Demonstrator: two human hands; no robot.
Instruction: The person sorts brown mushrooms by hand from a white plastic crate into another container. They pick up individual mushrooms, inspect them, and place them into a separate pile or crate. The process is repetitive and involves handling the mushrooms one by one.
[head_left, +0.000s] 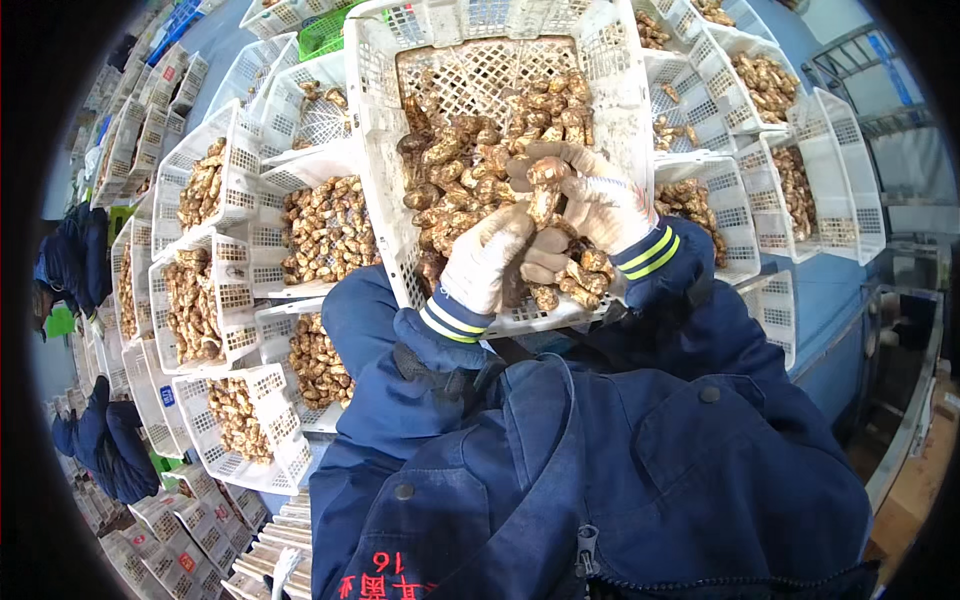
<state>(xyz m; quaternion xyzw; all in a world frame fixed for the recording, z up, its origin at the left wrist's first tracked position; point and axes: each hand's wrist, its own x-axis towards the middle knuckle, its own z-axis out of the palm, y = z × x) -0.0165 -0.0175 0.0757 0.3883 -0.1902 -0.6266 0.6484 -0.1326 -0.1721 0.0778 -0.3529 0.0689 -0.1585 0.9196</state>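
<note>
A brown-capped mushroom (546, 187) with a pale stem is held between my gloved hands, above a large white plastic crate (375, 150) tilted over my lap. My right hand (596, 195) has its fingers around the cap's far side. The thumb and fingers of my left hand (499, 251) are at the stem; parts of its grip are hidden. Many similar mushrooms (465, 161) cover the crate's middle, and more (585, 277) lie at its near end, beside my left fingertips. The lattice bottom shows at the far end. Both gloves are whitish with soiled fingers.
White crates of sorted-looking mushrooms stand close on the left (330, 225) and right (765, 82). A green crate (326, 34) is beyond. Two people in dark clothing (105, 442) are at the far left, among more crates. A metal frame (900, 300) stands at the right.
</note>
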